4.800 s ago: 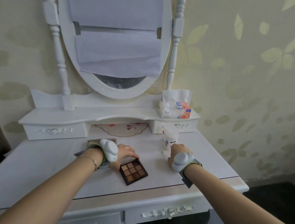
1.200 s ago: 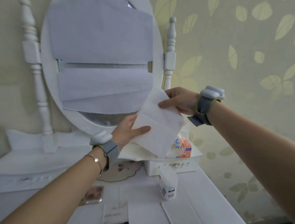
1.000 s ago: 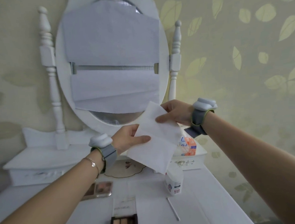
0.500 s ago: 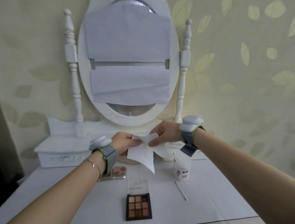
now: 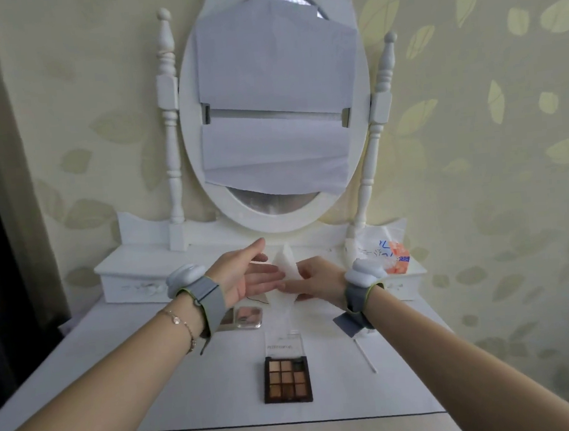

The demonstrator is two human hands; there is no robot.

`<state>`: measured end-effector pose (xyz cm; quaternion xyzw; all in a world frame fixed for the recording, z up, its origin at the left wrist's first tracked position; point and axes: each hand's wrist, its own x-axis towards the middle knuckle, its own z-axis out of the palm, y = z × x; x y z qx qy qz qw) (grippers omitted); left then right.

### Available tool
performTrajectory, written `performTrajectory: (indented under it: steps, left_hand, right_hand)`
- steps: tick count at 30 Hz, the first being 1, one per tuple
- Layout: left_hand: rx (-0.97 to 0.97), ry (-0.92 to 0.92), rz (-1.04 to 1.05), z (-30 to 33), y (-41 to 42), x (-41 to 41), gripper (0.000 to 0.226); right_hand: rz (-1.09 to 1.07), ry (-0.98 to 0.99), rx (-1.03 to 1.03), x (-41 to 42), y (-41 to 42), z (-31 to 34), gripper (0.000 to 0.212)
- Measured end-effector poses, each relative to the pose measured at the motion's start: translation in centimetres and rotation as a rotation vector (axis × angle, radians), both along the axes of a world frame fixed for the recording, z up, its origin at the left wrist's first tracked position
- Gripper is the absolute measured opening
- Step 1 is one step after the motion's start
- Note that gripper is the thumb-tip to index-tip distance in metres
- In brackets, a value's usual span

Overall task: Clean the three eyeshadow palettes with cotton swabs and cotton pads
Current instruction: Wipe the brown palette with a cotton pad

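Left hand (image 5: 247, 277) spread flat; right hand (image 5: 316, 278) pinches cotton pad (image 5: 286, 266).

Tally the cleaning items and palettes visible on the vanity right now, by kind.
Eyeshadow palettes: 2 (brown palette, pink palette)
Cotton swabs: 1 (cotton swab)
Tissue sheets: 1 (tissue sheet, between both hands)
Tissue packs: 1 (tissue pack)
Total: 5

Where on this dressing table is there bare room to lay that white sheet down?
Bare tabletop lies left of the brown palette, and near the front edge. It is crowded mid-table: pink palette, cotton swab, and both hands, left hand and right hand, with the white sheet.
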<state>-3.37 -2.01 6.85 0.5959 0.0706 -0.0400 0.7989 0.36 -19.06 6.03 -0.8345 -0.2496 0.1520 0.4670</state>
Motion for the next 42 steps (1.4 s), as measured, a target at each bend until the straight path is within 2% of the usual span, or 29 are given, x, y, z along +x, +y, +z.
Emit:
performTrajectory:
  steps: [3,5,6,7,10,11,13,16,21,25,30,33,39,42]
  left_hand:
    - [0.076,-0.071,0.078,-0.3,-0.1,0.2,0.015]
    - [0.322,-0.148,0.189,-0.9,0.3,0.8,0.003]
    - [0.455,-0.175,0.211,-1.2,0.6,1.1,0.004]
    - [0.562,-0.183,0.191,-1.3,1.0,1.3,0.014]
    - [0.646,-0.116,0.015,-1.6,1.6,1.4,0.05]
    - [0.666,-0.104,-0.032,-1.6,1.6,1.3,0.048]
    - [0.701,-0.1,-0.066,-1.8,1.4,1.2,0.028]
    - [0.607,-0.113,-0.035,-2.1,1.0,1.4,0.013]
    - [0.418,-0.095,0.057,-2.0,0.5,1.6,0.017]
    - [0.288,-0.086,0.073,-1.4,0.3,1.3,0.012]
    - [0.22,-0.057,0.068,-1.1,0.0,1.0,0.019]
    - [0.25,-0.055,0.086,-1.3,0.0,1.0,0.011]
    - [0.235,-0.052,0.063,-1.4,0.1,1.1,0.023]
    - [0.227,-0.075,0.072,-1.4,0.2,1.2,0.019]
  right_hand:
    - [-0.098,0.159,0.211,0.5,0.8,-0.8,0.012]
    - [-0.115,0.247,0.283,0.8,1.0,-0.8,0.015]
    - [-0.102,0.276,0.293,0.8,0.9,-0.6,0.018]
    - [-0.088,0.298,0.294,0.8,0.7,-0.5,0.019]
    - [-0.042,0.327,0.234,0.9,0.0,-0.3,0.024]
    - [-0.032,0.319,0.218,0.9,-0.1,-0.2,0.027]
    - [-0.028,0.292,0.199,1.1,-0.5,-0.1,0.027]
    - [-0.085,0.299,0.239,1.6,-0.9,0.1,0.024]
    - [-0.237,0.465,0.437,2.0,-1.4,-0.2,0.011]
    - [-0.236,0.499,0.456,1.9,-1.6,-0.4,0.016]
    - [-0.24,0.469,0.403,2.1,-1.4,-0.2,0.002]
    - [-0.227,0.447,0.369,2.2,-1.3,-0.2,0.003]
    - [-0.24,0.256,0.383,2.7,-1.6,-0.4,0.008]
    - [-0.21,0.238,0.392,2.6,-1.9,-0.1,0.013]
